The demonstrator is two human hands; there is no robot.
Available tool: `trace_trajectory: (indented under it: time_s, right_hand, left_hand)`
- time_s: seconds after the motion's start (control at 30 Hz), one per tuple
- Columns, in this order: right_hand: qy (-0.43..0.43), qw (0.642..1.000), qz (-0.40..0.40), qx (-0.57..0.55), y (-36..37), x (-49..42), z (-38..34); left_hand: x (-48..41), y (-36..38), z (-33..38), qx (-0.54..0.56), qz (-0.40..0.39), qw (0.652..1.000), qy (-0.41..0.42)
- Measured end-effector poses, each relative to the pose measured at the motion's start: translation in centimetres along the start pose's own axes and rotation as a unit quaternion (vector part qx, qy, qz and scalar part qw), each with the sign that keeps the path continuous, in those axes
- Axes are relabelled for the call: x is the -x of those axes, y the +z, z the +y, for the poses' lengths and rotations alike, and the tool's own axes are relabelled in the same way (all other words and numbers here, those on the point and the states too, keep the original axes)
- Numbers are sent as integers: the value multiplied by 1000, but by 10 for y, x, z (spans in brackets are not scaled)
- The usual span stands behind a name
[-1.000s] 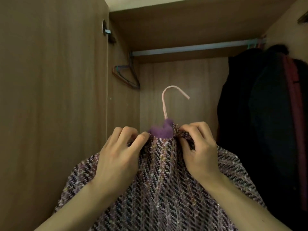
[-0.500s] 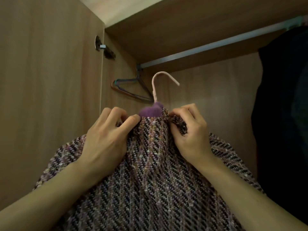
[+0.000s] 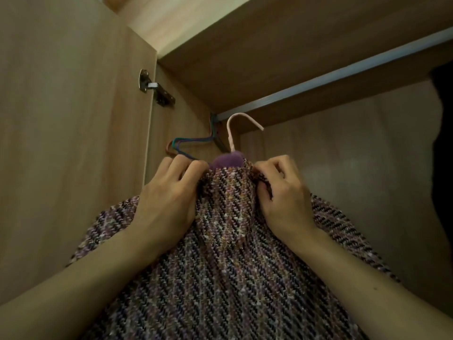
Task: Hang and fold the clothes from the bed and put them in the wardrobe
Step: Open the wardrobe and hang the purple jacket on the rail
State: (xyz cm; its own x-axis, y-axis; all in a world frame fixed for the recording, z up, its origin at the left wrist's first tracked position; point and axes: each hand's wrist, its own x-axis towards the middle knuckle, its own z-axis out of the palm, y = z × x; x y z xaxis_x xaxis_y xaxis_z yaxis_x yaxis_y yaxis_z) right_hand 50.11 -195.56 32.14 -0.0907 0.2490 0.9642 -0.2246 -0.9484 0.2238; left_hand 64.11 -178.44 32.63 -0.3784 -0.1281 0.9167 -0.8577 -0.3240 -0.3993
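From my head camera, looking up into the wardrobe (image 3: 343,155), I hold a tweed garment (image 3: 232,278) in front of me with both hands. It is a woven cloth of purple, black and pale flecks, draped over a hanger (image 3: 226,161) whose purple padded neck pokes out at the top of the cloth. The hanger's thin pink hook (image 3: 232,126) rises from the neck and curves over to the right.

My left hand (image 3: 166,200) grips the cloth just left of the neck. Its fingers (image 3: 171,165) are curled in and clamped on a bunch of tweed. My right hand (image 3: 284,200) does the same just right of the neck, its fingers (image 3: 277,165) bent tight and pinching the fabric edge. Both forearms come up from the bottom corners, and the garment spreads down and out between and below them.

The top of the hook sits close under the metal rail (image 3: 331,79), near the rail's left end. I cannot tell whether they touch. A few empty wire hangers (image 3: 191,143) hang at that left end, against the side wall. Above the rail runs a wooden shelf (image 3: 294,40). On my left the open door (image 3: 73,143) carries a metal hinge (image 3: 157,90). Dark clothes (image 3: 443,143) fill the far right edge.
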Motion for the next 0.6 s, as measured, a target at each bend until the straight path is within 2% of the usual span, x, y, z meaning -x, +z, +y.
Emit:
trace_trajectory:
  time_s: [0.2,0.4,0.6]
  right_hand:
    - [3,999,37,20,59,-18,37]
    - [14,998,47,35,116,-34,85]
    - [12,997,78,-2,172,-64,132]
  left_hand:
    - [-25,47,-32,-31,10,999,19]
    - [-47,101,-50,-58,11,998,3]
    - [-77,151,-70,-115,44,992,2]
